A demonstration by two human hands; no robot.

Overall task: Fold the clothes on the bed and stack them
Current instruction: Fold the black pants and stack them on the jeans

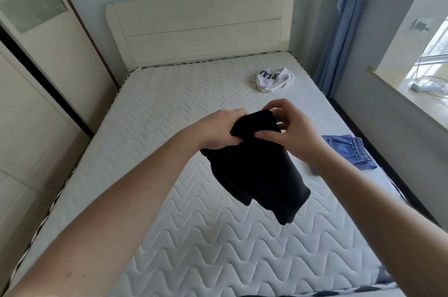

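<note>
Pinching a limp black garment aloft, left hand and right hand over wide bare quilted mattress, crumpled white shirt and blue shorts near the right edge.

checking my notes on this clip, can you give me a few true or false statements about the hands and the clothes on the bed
1. Both hands grip the black garment at its top. True: the left hand and the right hand both pinch it.
2. The black garment lies flat on the mattress. False: it hangs in the air from the hands.
3. A white garment with dark lettering lies crumpled near the headboard. True.
4. The blue garment sits on the left side of the bed. False: it lies by the right edge.
5. The blue garment rests on top of the white one. False: they lie well apart.
</note>
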